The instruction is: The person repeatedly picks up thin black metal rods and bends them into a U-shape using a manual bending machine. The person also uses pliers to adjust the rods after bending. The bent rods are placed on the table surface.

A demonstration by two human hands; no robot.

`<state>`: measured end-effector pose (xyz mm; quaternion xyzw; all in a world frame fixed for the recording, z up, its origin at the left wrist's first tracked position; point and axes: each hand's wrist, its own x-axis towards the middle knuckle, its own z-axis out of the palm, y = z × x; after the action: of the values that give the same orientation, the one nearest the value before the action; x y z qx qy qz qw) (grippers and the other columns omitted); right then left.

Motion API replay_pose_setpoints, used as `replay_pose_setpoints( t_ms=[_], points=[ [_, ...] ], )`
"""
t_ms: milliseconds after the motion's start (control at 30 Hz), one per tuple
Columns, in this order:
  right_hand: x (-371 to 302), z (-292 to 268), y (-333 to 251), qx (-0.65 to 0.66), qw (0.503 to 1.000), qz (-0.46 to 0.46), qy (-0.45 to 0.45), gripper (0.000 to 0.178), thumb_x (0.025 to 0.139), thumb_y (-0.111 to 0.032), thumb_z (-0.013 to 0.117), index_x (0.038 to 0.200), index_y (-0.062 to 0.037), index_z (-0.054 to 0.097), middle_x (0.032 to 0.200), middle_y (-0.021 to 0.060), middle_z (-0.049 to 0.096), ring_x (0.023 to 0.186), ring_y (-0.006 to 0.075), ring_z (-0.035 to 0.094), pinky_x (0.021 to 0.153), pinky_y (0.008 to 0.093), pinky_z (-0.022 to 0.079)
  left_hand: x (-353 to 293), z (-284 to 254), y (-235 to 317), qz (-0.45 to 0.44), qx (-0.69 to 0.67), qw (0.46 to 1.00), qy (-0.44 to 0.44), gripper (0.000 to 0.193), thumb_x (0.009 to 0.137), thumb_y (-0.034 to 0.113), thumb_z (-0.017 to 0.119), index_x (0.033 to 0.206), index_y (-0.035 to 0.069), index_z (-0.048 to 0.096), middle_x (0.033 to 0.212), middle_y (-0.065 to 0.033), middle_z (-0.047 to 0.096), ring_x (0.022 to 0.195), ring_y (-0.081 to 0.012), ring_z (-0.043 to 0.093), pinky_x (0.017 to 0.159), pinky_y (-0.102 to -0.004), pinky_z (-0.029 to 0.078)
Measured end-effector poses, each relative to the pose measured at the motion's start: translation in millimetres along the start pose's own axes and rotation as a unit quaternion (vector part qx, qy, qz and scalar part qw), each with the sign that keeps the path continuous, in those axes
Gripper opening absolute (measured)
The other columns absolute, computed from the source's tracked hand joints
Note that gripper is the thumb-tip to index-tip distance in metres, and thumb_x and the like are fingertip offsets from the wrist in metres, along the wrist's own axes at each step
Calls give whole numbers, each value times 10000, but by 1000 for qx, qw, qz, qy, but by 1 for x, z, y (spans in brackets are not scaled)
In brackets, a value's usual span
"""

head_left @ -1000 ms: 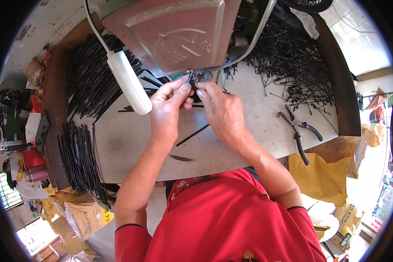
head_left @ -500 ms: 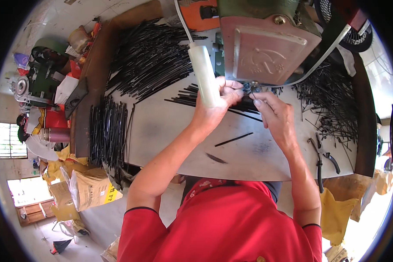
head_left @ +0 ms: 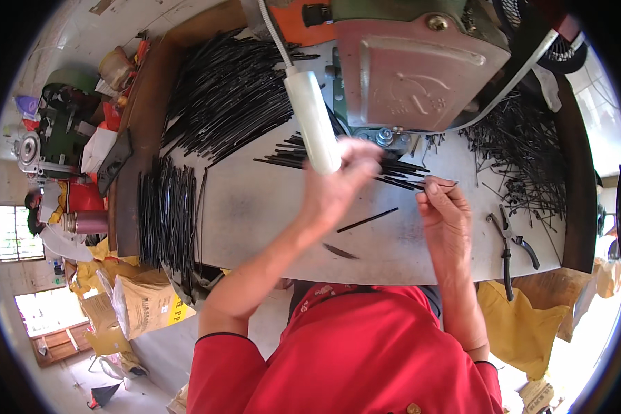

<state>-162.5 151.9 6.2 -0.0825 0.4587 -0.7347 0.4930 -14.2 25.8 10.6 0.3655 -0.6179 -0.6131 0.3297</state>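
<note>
My right hand point(head_left: 448, 210) is raised over the table's right middle, thumb and finger pinched on a thin dark strip point(head_left: 451, 183) whose end pokes out to the right. My left hand point(head_left: 334, 183) is smeared by motion beside the white tubular lamp point(head_left: 312, 124), which hides part of it; what its fingers hold cannot be made out. Below and behind both hands, a small row of black strips point(head_left: 283, 157) lies under the machine head. The machine's pink-and-green housing point(head_left: 400, 76) stands above, with a metal fitting point(head_left: 385, 136) at its lower edge.
A large heap of black strips point(head_left: 228, 96) covers the back left, and a stacked bundle point(head_left: 167, 214) lies at the left edge. Tangled thin black pieces point(head_left: 524, 152) pile up at the right. Pliers point(head_left: 509, 241) rest near the right front. One loose strip point(head_left: 368, 219) lies mid-table.
My hands have come apart from the fitting under the machine. The right one has drawn down and to the right with the thin strip; the left has moved slightly down and left.
</note>
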Motion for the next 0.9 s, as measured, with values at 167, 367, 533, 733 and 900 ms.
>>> replay_pose_setpoints(
  t_ms=[167, 367, 533, 733, 900],
  points=[
    [-28, 6, -42, -537, 828, -128, -95, 101, 806, -45, 629, 897, -3, 635, 819, 94, 656, 655, 181, 631, 603, 284, 496, 83, -65, -9, 309, 516, 769, 216, 159, 730, 109, 620, 867, 36, 654, 823, -120, 615, 824, -343, 583, 695, -430, 480],
    [-38, 9, -21, -635, 685, -284, -214, 83, 779, -93, 660, 846, -49, 637, 728, 98, 568, 626, 297, 597, 552, 382, 493, 119, -89, -48, 262, 408, 855, 183, 172, 753, 175, 664, 875, 56, 686, 864, -149, 617, 841, -321, 594, 741, -417, 481],
    [-13, -8, 1, -584, 740, -298, -149, 128, 804, -148, 675, 840, -30, 644, 689, 101, 588, 571, 277, 589, 535, 361, 475, 97, -82, -24, 385, 452, 779, 200, 167, 789, 23, 637, 945, 50, 690, 904, -111, 638, 795, -247, 635, 689, -311, 515],
    [1, 4, -19, -491, 863, -81, -88, 209, 842, -197, 644, 899, 4, 650, 553, 98, 562, 447, 139, 504, 462, 295, 414, 82, -91, -10, 301, 480, 803, 183, 187, 814, 67, 609, 990, 43, 667, 854, -111, 651, 768, -288, 639, 694, -338, 514],
    [-1, 0, -19, -424, 900, 14, -96, 235, 872, -185, 584, 981, 7, 665, 572, 28, 555, 429, 48, 443, 403, 203, 354, 70, -101, -2, 319, 596, 714, 183, 171, 800, 66, 587, 962, 11, 582, 927, -132, 613, 852, -332, 605, 706, -392, 508]
  ],
)
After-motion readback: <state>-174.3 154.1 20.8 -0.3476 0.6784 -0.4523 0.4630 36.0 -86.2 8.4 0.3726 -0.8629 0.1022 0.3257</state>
